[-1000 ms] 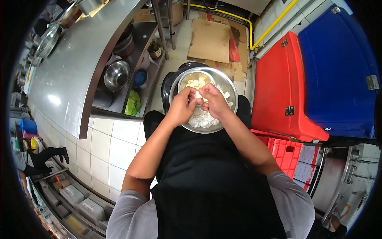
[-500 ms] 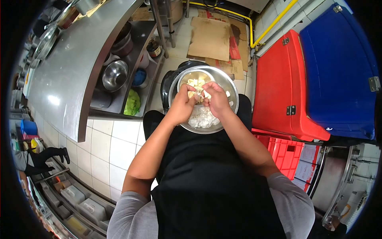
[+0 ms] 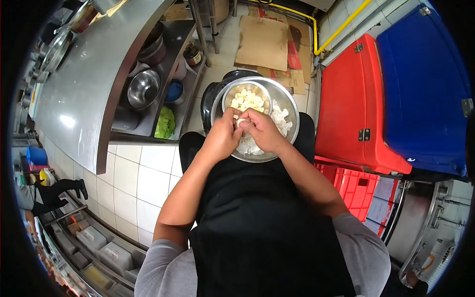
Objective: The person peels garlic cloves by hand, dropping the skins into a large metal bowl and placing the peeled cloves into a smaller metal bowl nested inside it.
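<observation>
A wide steel bowl [image 3: 293,101] rests on my lap, with a smaller steel bowl [image 3: 225,94] inside it at the far left. Peeled garlic cloves [image 3: 247,100] fill the smaller bowl. White papery garlic skins [image 3: 280,120] lie in the wide bowl to the right and nearer to me. My left hand [image 3: 223,134] and my right hand [image 3: 261,130] meet over the near rim of the small bowl. Their fingertips pinch a garlic clove [image 3: 241,122] between them; the fingers partly hide it.
A steel counter [image 3: 84,89] with a lower shelf holding bowls stands to the left. Red [image 3: 346,109] and blue [image 3: 423,89] insulated boxes are on the right, above a red crate [image 3: 354,190]. Flattened cardboard [image 3: 262,42] covers the floor ahead. Another person's legs [image 3: 59,190] show at far left.
Both hands have drawn back toward me and closer together, uncovering the cloves in the small bowl. More garlic skins now show on the right side of the wide bowl.
</observation>
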Demonstrator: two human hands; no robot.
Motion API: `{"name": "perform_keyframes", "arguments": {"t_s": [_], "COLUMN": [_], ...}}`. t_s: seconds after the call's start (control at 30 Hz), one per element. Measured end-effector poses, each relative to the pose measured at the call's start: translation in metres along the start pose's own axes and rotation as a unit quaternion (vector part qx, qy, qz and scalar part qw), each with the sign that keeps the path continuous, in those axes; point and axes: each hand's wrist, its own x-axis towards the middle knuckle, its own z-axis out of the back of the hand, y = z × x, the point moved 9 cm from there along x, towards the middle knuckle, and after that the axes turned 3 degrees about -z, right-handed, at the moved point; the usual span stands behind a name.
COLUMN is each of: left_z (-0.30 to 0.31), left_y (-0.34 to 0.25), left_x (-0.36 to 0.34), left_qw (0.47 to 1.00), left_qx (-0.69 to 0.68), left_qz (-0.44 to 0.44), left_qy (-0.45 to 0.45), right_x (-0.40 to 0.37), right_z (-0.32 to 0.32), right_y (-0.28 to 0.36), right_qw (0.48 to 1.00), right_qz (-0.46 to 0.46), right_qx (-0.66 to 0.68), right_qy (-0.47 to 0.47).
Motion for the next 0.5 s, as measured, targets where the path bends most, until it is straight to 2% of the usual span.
{"name": "perform_keyframes", "arguments": {"t_s": [0.07, 0.17, 0.23, 0.27, 0.37, 0.43, 0.5], "left_z": [-0.004, -0.005, -0.014, -0.020, -0.038, -0.046, -0.046], "left_y": [0.002, -0.017, -0.018, -0.015, -0.010, -0.004, -0.010], "left_x": [-0.006, -0.021, -0.034, -0.040, -0.054, -0.057, -0.053], "left_qw": [1.000, 0.995, 0.984, 0.984, 0.985, 0.988, 0.990], "left_qx": [0.025, 0.094, 0.163, 0.156, 0.136, 0.109, 0.098], "left_qz": [-0.007, -0.009, -0.016, 0.007, -0.001, 0.009, -0.014], "left_qy": [0.015, 0.033, 0.064, 0.083, 0.106, 0.107, 0.096], "right_x": [-0.010, -0.029, -0.043, -0.049, -0.061, -0.066, -0.064], "right_z": [0.001, 0.002, -0.002, -0.006, -0.010, -0.009, -0.003], "right_y": [0.004, 0.022, 0.023, 0.015, -0.001, -0.007, -0.009], "right_qw": [0.999, 0.983, 0.980, 0.980, 0.980, 0.968, 0.973], "right_qz": [0.010, 0.115, 0.111, 0.102, 0.099, 0.085, 0.085], "right_qx": [-0.022, -0.123, -0.149, -0.157, -0.163, -0.226, -0.204], "right_qy": [-0.027, -0.071, -0.066, -0.065, -0.064, -0.067, -0.065]}}
